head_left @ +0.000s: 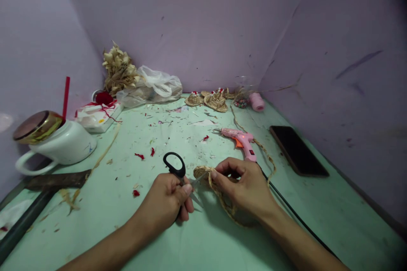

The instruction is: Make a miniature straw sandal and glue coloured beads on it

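My left hand [168,201] is closed around black-handled scissors [176,167], whose blades point right toward a small coil of braided straw rope [202,172]. My right hand [243,186] pinches that coil between thumb and fingers. The rope's loose tail [229,211] loops under my right wrist and runs back across the pale green table [127,220]. Both hands rest low over the table, close together near the middle.
A pink glue gun [241,139] lies just behind my right hand, its black cord [295,216] running right. A dark phone [299,150] lies at right. A white mug with gold lid [54,139], finished straw pieces [214,100], a pink spool [257,101] and a plastic bag [152,87] stand around.
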A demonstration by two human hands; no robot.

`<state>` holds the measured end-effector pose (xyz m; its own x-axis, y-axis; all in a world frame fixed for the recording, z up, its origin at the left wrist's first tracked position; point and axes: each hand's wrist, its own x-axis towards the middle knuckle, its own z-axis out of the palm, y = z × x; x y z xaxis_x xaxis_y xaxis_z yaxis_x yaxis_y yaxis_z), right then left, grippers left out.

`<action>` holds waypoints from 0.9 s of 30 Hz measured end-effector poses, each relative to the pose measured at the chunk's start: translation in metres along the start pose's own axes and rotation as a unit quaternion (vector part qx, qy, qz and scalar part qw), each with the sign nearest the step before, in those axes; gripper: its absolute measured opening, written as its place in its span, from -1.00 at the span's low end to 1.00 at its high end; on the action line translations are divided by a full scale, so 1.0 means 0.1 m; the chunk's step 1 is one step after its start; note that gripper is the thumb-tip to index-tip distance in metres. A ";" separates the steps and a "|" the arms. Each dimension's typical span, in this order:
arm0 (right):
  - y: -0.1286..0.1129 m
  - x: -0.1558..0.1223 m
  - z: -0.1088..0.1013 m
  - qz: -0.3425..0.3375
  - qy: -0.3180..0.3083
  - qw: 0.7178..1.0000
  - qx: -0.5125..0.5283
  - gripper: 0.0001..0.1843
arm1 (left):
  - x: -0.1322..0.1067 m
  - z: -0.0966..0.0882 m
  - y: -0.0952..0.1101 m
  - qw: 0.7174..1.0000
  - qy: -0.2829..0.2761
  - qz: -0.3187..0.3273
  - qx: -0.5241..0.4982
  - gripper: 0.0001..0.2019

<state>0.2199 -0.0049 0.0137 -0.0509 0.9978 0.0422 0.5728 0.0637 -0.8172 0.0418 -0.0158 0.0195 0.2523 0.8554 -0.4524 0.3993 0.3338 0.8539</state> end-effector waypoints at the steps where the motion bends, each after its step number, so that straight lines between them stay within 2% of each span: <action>1: 0.00 0.00 0.00 0.001 0.000 1.000 -0.001 -0.81 | 0.00 0.00 0.00 1.000 0.001 -0.005 0.000 -0.62; 11: -0.01 -0.03 0.00 -0.024 0.011 0.999 -0.022 -0.80 | 0.01 0.01 -0.02 1.000 0.005 -0.017 0.002 -0.62; 18: -0.02 -0.05 0.03 -0.061 0.022 0.996 -0.054 -0.82 | 0.04 0.02 -0.03 0.998 0.040 -0.040 0.034 -0.66; 24: -0.01 -0.06 0.03 -0.107 0.039 0.989 -0.089 -0.80 | 0.00 0.04 0.00 0.981 0.103 0.039 0.160 -0.72; 27: 0.01 -0.07 0.03 -0.132 0.051 0.984 -0.109 -0.78 | -0.03 0.05 0.04 0.969 0.120 0.053 0.209 -0.73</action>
<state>0.2186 -0.0118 0.0113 -0.1449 0.9421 0.3024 0.7138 0.3112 -0.6274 0.0471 -0.0186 0.0233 0.1191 0.9601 -0.2530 0.7176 0.0929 0.6902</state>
